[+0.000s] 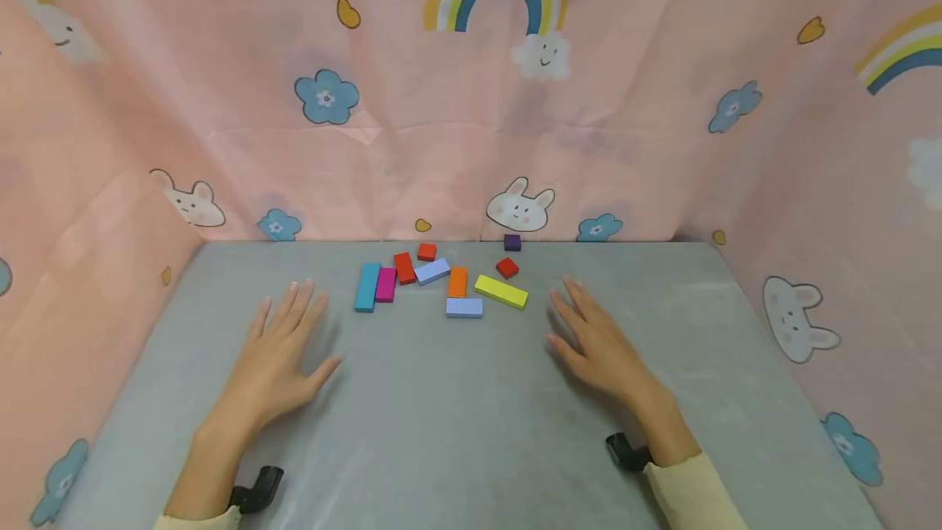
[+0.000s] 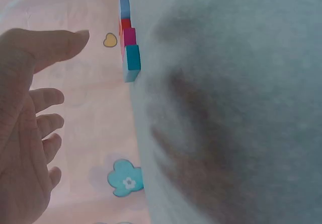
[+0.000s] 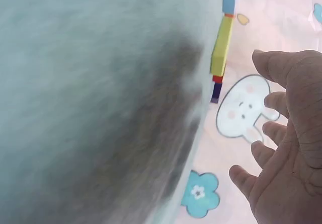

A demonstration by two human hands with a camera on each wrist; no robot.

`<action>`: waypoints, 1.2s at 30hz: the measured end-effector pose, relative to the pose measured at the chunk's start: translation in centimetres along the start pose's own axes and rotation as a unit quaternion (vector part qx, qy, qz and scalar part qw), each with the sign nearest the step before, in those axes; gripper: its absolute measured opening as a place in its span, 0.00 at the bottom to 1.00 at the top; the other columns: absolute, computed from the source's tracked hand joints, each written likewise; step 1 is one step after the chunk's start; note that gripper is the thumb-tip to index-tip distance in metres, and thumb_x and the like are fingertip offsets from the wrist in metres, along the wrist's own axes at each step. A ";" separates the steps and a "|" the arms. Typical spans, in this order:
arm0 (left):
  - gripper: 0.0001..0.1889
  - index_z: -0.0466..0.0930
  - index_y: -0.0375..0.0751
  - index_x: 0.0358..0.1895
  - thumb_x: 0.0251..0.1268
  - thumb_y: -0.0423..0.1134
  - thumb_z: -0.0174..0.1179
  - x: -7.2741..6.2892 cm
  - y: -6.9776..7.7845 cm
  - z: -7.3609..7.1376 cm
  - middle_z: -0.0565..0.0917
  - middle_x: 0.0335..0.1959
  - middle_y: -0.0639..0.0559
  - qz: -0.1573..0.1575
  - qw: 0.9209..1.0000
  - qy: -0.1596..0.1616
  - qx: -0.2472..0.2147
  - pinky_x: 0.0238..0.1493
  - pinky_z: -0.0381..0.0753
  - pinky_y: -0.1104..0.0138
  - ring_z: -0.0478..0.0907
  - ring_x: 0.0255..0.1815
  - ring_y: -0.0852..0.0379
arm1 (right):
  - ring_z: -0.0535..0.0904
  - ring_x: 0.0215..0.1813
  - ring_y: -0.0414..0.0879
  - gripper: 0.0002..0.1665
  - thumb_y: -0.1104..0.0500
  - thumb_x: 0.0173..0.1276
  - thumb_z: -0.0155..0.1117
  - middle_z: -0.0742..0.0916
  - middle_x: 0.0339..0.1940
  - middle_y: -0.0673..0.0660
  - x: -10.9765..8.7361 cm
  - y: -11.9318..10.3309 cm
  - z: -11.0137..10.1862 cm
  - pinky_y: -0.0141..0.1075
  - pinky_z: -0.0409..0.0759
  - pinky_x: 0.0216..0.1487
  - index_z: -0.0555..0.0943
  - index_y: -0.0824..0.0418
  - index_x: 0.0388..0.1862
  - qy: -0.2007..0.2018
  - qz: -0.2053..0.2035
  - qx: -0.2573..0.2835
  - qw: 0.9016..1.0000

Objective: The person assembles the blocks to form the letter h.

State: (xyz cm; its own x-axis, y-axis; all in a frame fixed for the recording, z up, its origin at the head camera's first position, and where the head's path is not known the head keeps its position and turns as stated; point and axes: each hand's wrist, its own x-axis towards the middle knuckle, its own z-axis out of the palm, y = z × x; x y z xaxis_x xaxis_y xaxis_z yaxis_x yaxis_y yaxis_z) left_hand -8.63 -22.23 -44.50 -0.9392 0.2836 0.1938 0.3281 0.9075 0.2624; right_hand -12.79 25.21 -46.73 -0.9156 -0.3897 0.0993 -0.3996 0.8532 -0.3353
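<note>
My left hand (image 1: 274,370) hovers with spread fingers over the left part of the grey table, holding nothing. Nearest to it are a teal block (image 1: 367,287) and a magenta block (image 1: 386,285), side by side. My right hand (image 1: 605,350) is also spread and holds nothing; a long yellow block (image 1: 501,291) lies to its left. Between the hands lie an orange block (image 1: 457,282) touching a light blue block (image 1: 464,308), a second light blue block (image 1: 432,271), and a tilted red block (image 1: 404,268). Both wrist views show the hands apart from the blocks.
Farther back are a small red block (image 1: 427,252), another small red block (image 1: 507,267) and a purple block (image 1: 512,243) near the table's back edge. A pink patterned curtain (image 1: 441,154) encloses the grey table (image 1: 441,432) at the back and sides.
</note>
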 end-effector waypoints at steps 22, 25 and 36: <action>0.38 0.63 0.32 0.81 0.72 0.41 0.66 4.8 0.7 1.2 0.62 0.84 0.32 0.029 0.996 -0.084 -0.007 0.86 0.51 0.35 0.55 0.87 0.32 | 0.71 0.81 0.60 0.31 0.52 0.77 0.68 0.75 0.81 0.59 4.8 -3.9 1.5 0.60 0.71 0.81 0.78 0.56 0.76 -0.037 -0.053 0.016 0.998; 0.38 0.63 0.31 0.81 0.72 0.39 0.65 6.1 0.9 1.1 0.63 0.83 0.32 0.029 0.994 -0.103 0.000 0.86 0.52 0.36 0.56 0.86 0.33 | 0.71 0.80 0.61 0.30 0.52 0.78 0.67 0.75 0.81 0.60 5.8 -4.1 1.8 0.61 0.70 0.81 0.77 0.57 0.76 -0.045 -0.057 0.022 0.997; 0.33 0.61 0.26 0.80 0.74 0.32 0.56 8.6 1.3 3.1 0.60 0.85 0.33 0.030 0.989 -0.143 -0.029 0.87 0.54 0.38 0.55 0.87 0.34 | 0.69 0.83 0.57 0.28 0.56 0.80 0.63 0.75 0.82 0.57 8.0 -4.2 2.0 0.58 0.67 0.84 0.77 0.57 0.76 -0.077 -0.051 0.033 0.995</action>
State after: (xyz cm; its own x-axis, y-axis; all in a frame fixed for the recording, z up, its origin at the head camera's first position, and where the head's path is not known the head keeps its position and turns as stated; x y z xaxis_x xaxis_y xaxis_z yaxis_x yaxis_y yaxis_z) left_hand -16.56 -17.66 -45.41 -0.9053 0.4202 -0.0617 0.3822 0.8694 0.3133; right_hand -18.31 17.79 -46.40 -0.8504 -0.5261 -0.0077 -0.4814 0.7838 -0.3922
